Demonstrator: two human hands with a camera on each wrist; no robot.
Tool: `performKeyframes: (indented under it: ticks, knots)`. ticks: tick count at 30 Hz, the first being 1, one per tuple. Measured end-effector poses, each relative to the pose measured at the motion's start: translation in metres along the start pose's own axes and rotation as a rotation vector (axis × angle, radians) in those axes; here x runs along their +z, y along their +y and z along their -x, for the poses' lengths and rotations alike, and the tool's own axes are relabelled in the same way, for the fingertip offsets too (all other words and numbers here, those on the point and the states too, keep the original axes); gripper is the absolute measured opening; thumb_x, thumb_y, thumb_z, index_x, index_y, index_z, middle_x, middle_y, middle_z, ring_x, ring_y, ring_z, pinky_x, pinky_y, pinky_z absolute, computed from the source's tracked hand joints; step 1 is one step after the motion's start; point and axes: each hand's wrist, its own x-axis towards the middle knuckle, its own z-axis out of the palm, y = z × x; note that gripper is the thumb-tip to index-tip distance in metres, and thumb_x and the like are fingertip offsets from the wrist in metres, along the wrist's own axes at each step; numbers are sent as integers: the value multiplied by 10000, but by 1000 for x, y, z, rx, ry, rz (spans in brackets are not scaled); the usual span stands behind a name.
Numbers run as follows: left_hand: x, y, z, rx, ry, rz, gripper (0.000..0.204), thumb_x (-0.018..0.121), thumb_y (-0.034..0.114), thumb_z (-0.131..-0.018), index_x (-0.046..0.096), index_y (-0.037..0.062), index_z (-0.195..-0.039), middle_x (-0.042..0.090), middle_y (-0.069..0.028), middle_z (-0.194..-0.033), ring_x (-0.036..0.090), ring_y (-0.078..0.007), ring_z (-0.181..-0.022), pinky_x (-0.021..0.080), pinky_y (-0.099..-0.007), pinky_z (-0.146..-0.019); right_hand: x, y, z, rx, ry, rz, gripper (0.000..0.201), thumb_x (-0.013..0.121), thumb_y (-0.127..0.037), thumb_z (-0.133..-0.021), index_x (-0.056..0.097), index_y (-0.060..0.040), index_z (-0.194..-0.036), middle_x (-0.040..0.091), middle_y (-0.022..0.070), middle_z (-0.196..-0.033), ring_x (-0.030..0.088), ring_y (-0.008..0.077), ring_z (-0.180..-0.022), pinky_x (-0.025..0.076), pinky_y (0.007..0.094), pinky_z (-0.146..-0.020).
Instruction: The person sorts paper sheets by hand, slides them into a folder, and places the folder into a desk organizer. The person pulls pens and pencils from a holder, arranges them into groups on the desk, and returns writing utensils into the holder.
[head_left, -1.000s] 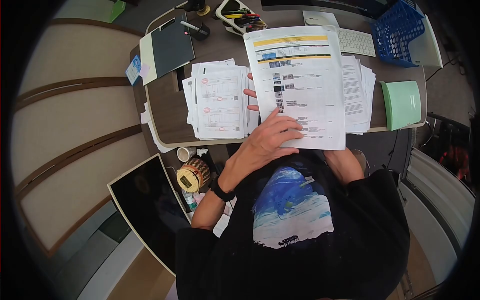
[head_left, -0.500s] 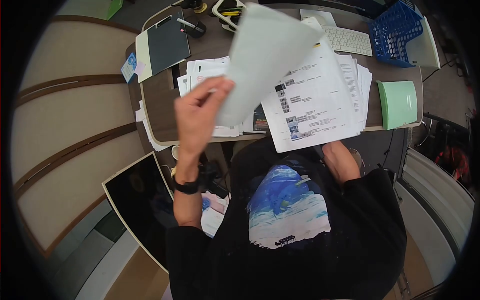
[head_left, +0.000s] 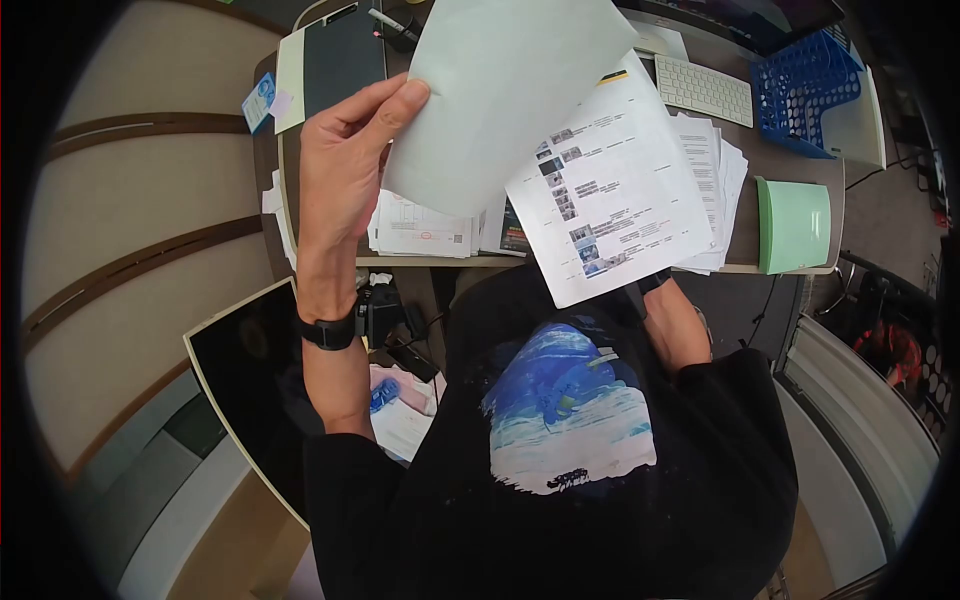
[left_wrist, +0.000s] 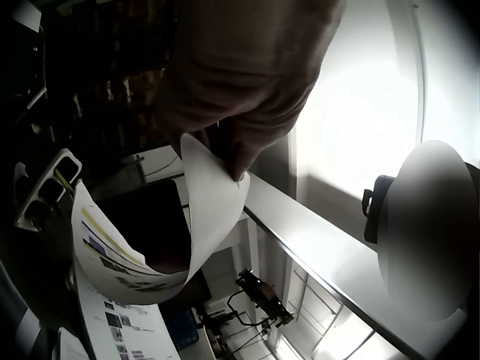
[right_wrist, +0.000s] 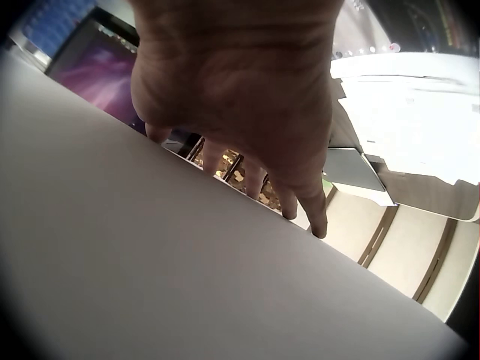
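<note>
Left hand fingers pinch the lifted top sheet above the bench; right hand, fingers apparently clamped, supports the printed document. Peel slowly; keep the remaining pages aligned

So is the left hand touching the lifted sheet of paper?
Touching. The head view shows the left hand pinching the lifted sheet at its edge between thumb and fingers.
</note>
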Motion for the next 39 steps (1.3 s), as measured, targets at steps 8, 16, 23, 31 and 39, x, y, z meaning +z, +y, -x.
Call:
performKeyframes:
  ticks: [8, 16, 23, 31, 39]
  knots:
    - [-15, 3, -11, -129, -77, 66, 359, 809, 216, -985, 764, -21, -1251, 792, -104, -1058, 752, -161, -918, 631, -296, -820, -11, -7, -12, 35, 47, 47, 938, 335, -725, -1072, 190, -47, -1703, 370, 239, -1675, 437, 411, -1506, 370, 525, -1243]
    - [-24, -2, -18, -183, -58, 144, 340, 806, 223, -986, 773, -10, -1231, 794, -84, -1037, 742, -139, -893, 624, -300, -819, -18, -10, -15, 36, 99, 81, 933, 342, -722, -1073, 198, -47, -1701, 382, 240, -1668, 446, 406, -1500, 375, 520, -1240]
    - [-24, -13, -14, -255, -121, 194, 340, 804, 223, -990, 768, -23, -1222, 793, -87, -1026, 745, -124, -899, 627, -281, -808, -26, -14, -16, 29, 144, 109, 929, 347, -719, -1074, 205, -46, -1699, 393, 241, -1661, 454, 402, -1495, 378, 515, -1238]
    - [-4, -39, -3, -371, -222, 284, 356, 750, 242, -1035, 745, -57, -1228, 792, -112, -1062, 760, -140, -910, 633, -265, -810, -38, -11, -8, 25, 222, 130, 924, 354, -715, -1075, 214, -46, -1697, 405, 243, -1654, 463, 397, -1489, 383, 511, -1235]
    - [29, -101, 30, -146, -486, -242, 424, 723, 263, -1051, 687, -81, -1295, 765, -142, -1177, 724, -212, -1022, 565, -320, -931, -51, -10, -19, 39, 264, 152, 919, 361, -711, -1076, 222, -45, -1695, 418, 244, -1647, 473, 392, -1483, 387, 506, -1231]
